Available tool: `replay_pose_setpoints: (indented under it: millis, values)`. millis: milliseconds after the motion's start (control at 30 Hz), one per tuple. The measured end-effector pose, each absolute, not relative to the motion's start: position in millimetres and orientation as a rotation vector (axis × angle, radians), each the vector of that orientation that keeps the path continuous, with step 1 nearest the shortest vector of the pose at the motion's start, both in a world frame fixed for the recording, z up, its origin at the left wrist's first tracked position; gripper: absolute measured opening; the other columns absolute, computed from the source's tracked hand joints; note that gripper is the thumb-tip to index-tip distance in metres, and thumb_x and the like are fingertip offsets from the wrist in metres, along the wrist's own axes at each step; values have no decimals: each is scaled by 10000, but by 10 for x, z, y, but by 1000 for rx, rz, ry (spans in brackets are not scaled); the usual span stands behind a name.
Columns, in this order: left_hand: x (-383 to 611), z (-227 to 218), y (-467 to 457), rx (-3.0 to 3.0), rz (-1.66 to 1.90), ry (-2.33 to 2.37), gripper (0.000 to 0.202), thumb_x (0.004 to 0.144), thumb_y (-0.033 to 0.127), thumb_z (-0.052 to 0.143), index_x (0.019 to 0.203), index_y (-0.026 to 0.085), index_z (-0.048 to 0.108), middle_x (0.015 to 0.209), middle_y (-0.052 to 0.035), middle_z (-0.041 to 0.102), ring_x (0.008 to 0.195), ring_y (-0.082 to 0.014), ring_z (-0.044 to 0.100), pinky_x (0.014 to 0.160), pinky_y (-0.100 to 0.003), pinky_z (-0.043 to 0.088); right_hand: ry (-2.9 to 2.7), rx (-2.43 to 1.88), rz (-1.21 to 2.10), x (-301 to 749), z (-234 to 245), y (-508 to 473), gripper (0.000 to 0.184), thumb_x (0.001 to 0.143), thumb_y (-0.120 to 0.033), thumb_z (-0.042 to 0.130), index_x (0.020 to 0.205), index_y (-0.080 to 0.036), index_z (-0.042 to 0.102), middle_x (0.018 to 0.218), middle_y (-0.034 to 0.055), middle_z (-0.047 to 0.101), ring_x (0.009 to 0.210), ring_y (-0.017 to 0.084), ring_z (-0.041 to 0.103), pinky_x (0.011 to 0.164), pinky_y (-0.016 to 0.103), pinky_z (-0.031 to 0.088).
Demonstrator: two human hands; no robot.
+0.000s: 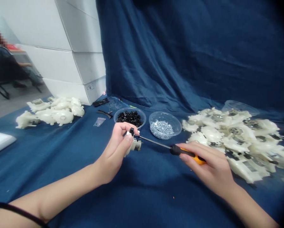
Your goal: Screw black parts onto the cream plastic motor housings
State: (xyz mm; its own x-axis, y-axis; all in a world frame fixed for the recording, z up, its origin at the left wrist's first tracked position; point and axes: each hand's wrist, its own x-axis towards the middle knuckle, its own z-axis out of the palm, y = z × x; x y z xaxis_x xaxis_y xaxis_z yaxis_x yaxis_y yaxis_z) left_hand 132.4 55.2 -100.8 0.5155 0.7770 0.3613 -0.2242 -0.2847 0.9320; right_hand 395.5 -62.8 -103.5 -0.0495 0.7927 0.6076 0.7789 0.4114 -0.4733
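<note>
Near the centre of the frame, I see the left hand pinching a small pale part while the right hand grips a screwdriver pointed at it. I judge the part light, stiff and slightly slick, best held by its sides, clear of the tip. Just above, the left bowl holds black pieces; the right bowl, silvery screws.
</note>
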Motion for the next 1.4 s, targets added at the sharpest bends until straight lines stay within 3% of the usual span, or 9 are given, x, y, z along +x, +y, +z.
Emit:
replay_pose_setpoints:
  millis: [200,433,533,633,800,1000,1167,1300,1400]
  values:
    - [1338,-1002,614,1572,977,529,132,1040,359,450,1084,238,478,1151,-37,540,902,-150,550,767,-315,492,-1478,-1555,1115,3892,-924,-592,389,973,-559,549,980,-185,656,717,22,687,441,79,472,417,203,353]
    - [1351,-992,643,1529,899,565,141,1039,359,452,1092,231,481,1125,-23,541,805,-112,537,714,-276,466,-1911,-1370,-341,3970,-1029,-628,301,886,-187,729,1182,-222,686,989,55,749,819,182,711,738,284,541]
    - [1342,-1010,613,1535,934,501,127,1039,345,448,1099,237,477,1167,-37,531,877,-135,557,782,-309,483,-1967,-1268,-382,3997,-1034,-651,342,872,-146,737,1206,-203,695,975,64,760,781,172,710,702,270,536]
    - [1336,-1026,599,1553,960,469,116,1039,335,437,1095,240,473,1157,-46,528,914,-157,549,786,-328,484,-1793,-1420,187,3995,-973,-647,167,912,-278,711,1053,-199,753,848,51,745,651,144,655,594,250,501]
    - [1336,-1014,602,1647,940,485,122,1031,327,433,1081,223,473,1142,-62,533,973,-186,507,802,-346,463,-1344,-1495,1420,3991,-873,-607,403,981,-507,563,891,-138,699,684,25,655,387,18,321,385,180,206]
    - [1345,-1035,608,1567,908,497,141,1051,344,422,1122,229,462,1195,-45,517,933,-152,533,797,-334,497,-1628,-1531,355,3956,-955,-609,276,842,-353,789,1073,-223,715,908,43,742,724,153,691,656,249,545]
    - [1323,-1058,589,1593,934,440,106,1060,318,418,1131,253,463,1192,-34,518,1008,-160,547,840,-341,499,-1855,-1274,-296,3969,-1028,-652,284,872,-159,752,1144,-241,738,993,50,781,852,176,736,787,275,564]
    - [1299,-1072,575,1623,981,343,103,1063,289,413,1148,259,461,1193,-46,515,1168,-199,505,893,-352,494,-1629,-1472,374,3973,-972,-645,155,908,-336,725,1019,-238,772,847,41,781,658,142,690,621,242,533]
    - [1301,-1093,575,1657,977,314,96,1063,278,416,1151,256,448,1187,-53,516,1210,-211,478,928,-368,485,-1353,-1512,1214,3973,-928,-614,349,964,-484,613,857,-166,713,699,40,718,416,49,448,402,176,297]
